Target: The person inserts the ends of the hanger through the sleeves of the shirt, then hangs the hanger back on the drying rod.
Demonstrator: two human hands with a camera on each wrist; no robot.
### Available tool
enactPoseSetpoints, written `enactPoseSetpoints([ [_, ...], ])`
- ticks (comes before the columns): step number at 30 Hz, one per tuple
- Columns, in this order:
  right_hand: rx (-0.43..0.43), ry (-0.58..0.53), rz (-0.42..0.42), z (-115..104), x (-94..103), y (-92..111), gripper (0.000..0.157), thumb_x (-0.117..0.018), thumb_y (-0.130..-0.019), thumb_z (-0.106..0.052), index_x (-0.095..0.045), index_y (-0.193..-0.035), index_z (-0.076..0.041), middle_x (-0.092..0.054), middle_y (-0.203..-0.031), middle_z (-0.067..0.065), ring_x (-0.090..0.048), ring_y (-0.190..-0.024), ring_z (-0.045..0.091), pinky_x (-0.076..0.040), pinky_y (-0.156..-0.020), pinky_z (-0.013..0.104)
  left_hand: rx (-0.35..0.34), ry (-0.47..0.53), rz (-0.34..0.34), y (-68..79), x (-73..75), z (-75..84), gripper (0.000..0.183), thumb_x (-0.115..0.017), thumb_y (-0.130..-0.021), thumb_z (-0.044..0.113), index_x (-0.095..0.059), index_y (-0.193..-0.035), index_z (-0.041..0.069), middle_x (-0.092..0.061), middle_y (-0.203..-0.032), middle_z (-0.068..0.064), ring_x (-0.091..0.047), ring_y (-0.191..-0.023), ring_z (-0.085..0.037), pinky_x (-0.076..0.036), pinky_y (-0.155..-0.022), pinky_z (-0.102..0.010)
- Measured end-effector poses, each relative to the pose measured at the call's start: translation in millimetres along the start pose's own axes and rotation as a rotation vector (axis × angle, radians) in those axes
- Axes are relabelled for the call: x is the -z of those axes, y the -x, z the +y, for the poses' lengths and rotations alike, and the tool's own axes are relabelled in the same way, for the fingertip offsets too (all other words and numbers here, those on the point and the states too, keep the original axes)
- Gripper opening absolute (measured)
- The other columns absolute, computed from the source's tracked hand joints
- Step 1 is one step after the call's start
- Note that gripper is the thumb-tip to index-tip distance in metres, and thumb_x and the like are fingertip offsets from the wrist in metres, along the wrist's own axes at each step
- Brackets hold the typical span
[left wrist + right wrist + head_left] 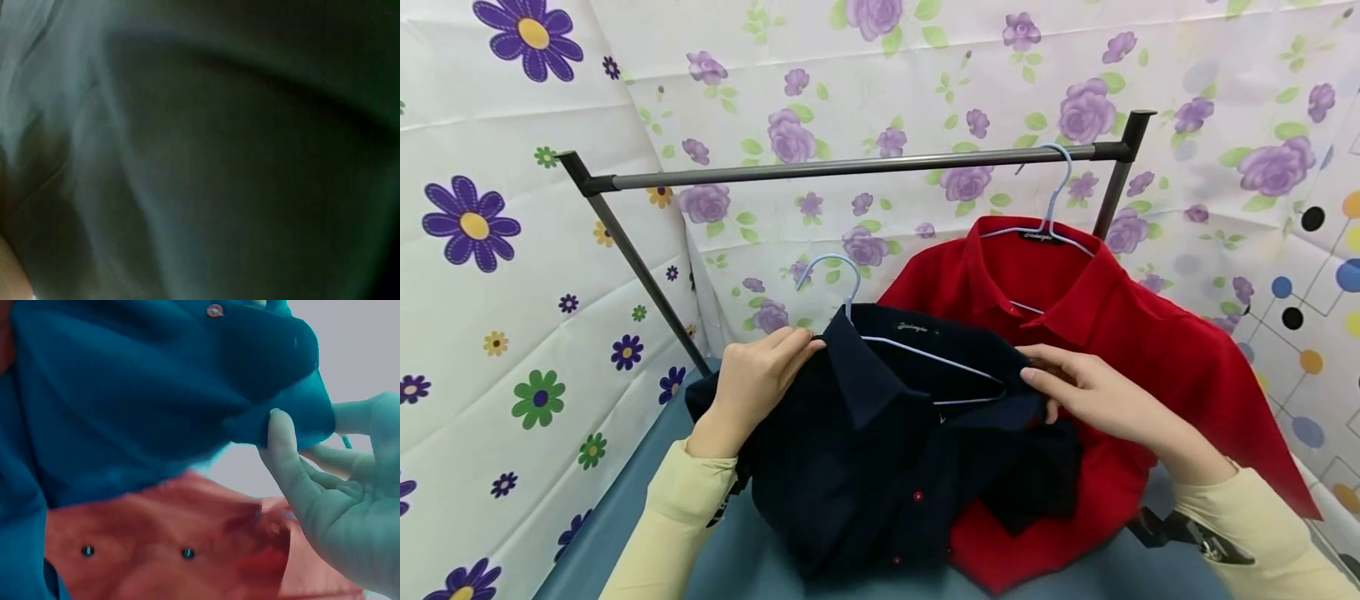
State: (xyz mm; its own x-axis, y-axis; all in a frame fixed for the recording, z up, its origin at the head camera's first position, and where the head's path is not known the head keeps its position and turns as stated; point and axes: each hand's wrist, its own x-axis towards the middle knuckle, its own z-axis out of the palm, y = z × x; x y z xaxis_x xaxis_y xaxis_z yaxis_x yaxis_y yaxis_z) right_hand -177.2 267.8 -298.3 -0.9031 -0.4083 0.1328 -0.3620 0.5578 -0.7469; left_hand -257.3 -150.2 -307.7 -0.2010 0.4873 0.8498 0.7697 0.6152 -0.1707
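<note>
A navy shirt (pixel 850 467) with red buttons is on a light-blue wire hanger (pixel 831 256), its hook free and below the rack's bar. My left hand (pixel 756 379) grips the shirt at the shoulder beside the collar, fingers bent over the cloth. On the other side, my right hand (pixel 1097 396) pinches the collar between thumb and fingers. In the right wrist view, the thumb (pixel 284 434) lies on the collar flap (pixel 306 415). Dark blurred cloth (pixel 237 175) fills the left wrist view, so the left fingertips are hidden there.
A dark metal clothes rack (pixel 850 169) stands behind. From its right end hangs a red shirt (pixel 1180 367) on another blue hanger (pixel 1054 196), partly behind the navy shirt. Blue cloth (pixel 632 500) covers the surface below. Flowered curtains (pixel 737 108) surround the rack.
</note>
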Motion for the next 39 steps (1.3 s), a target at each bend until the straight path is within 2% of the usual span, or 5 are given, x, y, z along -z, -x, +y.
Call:
enactPoseSetpoints([
  [11,0.315,0.208,0.173,7.5,-13.7,-9.7,0.035,-0.07,-0.096,-0.013,-0.062,-0.13,-0.018,-0.062,-0.121,-0.001,-0.06,-0.1,0.013,-0.053,-0.081,0.026,-0.014,0.025,0.062,-5.9,-2.3,5.9,0.037,-0.049,-0.107,0.035,-0.061,-0.083,0.01,-0.052,-0.064,-0.001,-0.039,-0.041,-0.011,-0.024,-0.037,-0.025],
  [15,0.274,0.228,0.176,15.4,-16.3,-23.6,0.054,-0.075,-0.093,-0.018,-0.05,-0.141,-0.02,-0.059,-0.126,0.0,-0.061,-0.098,0.017,-0.052,-0.079,0.025,-0.016,0.079,0.062,-9.3,-5.5,9.6,0.036,-0.049,-0.107,0.035,-0.061,-0.083,0.011,-0.052,-0.064,0.0,-0.04,-0.044,-0.011,-0.029,-0.04,-0.026],
  [23,0.354,0.165,0.107,17.8,-26.9,-36.0,0.01,-0.067,-0.098,-0.016,-0.069,-0.105,-0.023,-0.041,-0.063,-0.014,-0.044,-0.057,0.004,-0.043,-0.057,0.025,-0.048,0.145,0.051,-20.6,-17.4,25.5,0.036,-0.049,-0.108,0.032,-0.064,-0.084,0.009,-0.06,-0.071,-0.001,-0.051,-0.049,-0.011,-0.039,-0.043,-0.025],
  [30,0.535,0.226,0.264,14.1,-27.4,-32.5,0.024,-0.072,-0.09,0.002,-0.071,-0.105,-0.017,-0.03,-0.061,-0.017,-0.03,-0.053,-0.002,-0.032,-0.048,0.017,-0.006,0.157,0.017,-24.7,-12.0,25.0,0.038,-0.048,-0.107,0.036,-0.068,-0.089,0.009,-0.066,-0.075,-0.002,-0.059,-0.055,-0.014,-0.047,-0.049,-0.03],
  [39,0.462,0.265,0.425,2.2,-7.6,-32.0,0.016,-0.069,-0.094,-0.001,-0.073,-0.105,-0.013,-0.036,-0.057,-0.015,-0.03,-0.048,0.001,-0.032,-0.046,0.02,0.125,0.074,-0.005,-34.3,0.8,-12.2,0.049,-0.05,-0.102,0.051,-0.072,-0.094,0.008,-0.072,-0.087,-0.009,-0.069,-0.079,-0.028,-0.055,-0.067,-0.043],
])
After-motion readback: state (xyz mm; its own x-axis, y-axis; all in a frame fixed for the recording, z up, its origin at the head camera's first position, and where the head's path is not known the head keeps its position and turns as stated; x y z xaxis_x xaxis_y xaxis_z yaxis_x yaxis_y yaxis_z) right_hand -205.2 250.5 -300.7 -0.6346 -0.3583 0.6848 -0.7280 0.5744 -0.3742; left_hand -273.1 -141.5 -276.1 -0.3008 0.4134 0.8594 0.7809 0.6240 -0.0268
